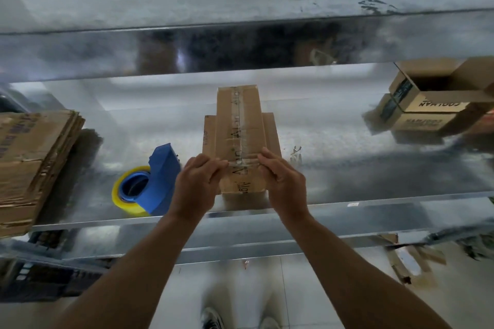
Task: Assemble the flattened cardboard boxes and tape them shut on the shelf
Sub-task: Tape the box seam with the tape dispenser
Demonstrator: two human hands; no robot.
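Observation:
A narrow brown cardboard box [238, 125] stands on the metal shelf [347, 168], its side flaps sticking out. Clear tape runs lengthwise along its top seam, and another strip crosses it near the front. My left hand [199, 181] has curled fingers on the left end of that cross strip at the box's left edge. My right hand [283, 176] presses its fingers on the right end at the box's right edge. A blue tape dispenser [152, 184] with a yellow roll lies on the shelf just left of my left hand.
A stack of flattened cardboard boxes [32, 157] sits at the shelf's left end. Two assembled boxes [427, 104], the upper one with open flaps, are stacked at the right. An upper metal shelf [240, 45] overhangs the work area. The floor and my shoes show below.

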